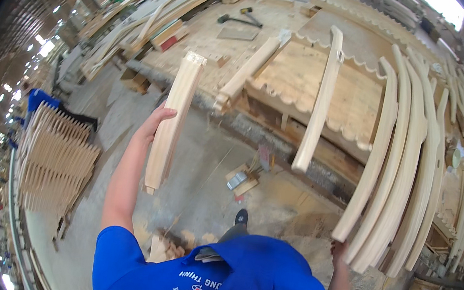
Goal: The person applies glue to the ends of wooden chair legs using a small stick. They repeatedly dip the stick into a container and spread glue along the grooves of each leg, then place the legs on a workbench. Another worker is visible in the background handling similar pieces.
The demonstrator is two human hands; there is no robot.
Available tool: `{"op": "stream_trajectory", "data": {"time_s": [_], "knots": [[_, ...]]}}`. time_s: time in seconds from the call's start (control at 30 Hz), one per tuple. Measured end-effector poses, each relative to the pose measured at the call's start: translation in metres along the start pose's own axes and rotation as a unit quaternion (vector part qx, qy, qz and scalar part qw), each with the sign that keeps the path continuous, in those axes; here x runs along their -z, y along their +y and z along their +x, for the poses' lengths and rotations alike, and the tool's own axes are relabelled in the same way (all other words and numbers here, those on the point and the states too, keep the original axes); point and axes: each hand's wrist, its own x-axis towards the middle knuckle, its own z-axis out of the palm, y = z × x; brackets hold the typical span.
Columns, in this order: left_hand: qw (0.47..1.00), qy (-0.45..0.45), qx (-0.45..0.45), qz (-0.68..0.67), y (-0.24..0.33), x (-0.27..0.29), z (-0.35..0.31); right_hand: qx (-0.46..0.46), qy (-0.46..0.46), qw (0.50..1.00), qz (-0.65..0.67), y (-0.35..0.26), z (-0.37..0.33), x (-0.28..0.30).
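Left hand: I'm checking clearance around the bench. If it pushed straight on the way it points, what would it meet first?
The left hand holds a short wooden piece and points up-picture toward the workbench. Probably the bench's near edge comes first, with the piece's top end arriving before the hand. Depth is unclear from this one view.

Person in a bright blue short-sleeved collared shirt

The bright blue short-sleeved collared shirt carried a small white button and white and red printed lettering with a logo across its front. Both forearms were bare below the sleeves. Just above the shirt's collar, grey trousers and one dark rounded shoe showed.
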Motion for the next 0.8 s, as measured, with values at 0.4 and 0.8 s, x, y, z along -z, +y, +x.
{"op": "stream_trajectory", "data": {"time_s": [0.4, 0.8], "knots": [[0.968, -0.220, 0.111, -0.037, 0.029, -0.037, 0.323, -0.088, 0.277, 0.956, 0.024, -0.019, -0.145, -0.053], [0.924, -0.155, -0.019, 0.348, 0.047, -0.068, 0.377, -0.111, 0.464, 0.877, 0.064, 0.013, -0.238, -0.072]]}}
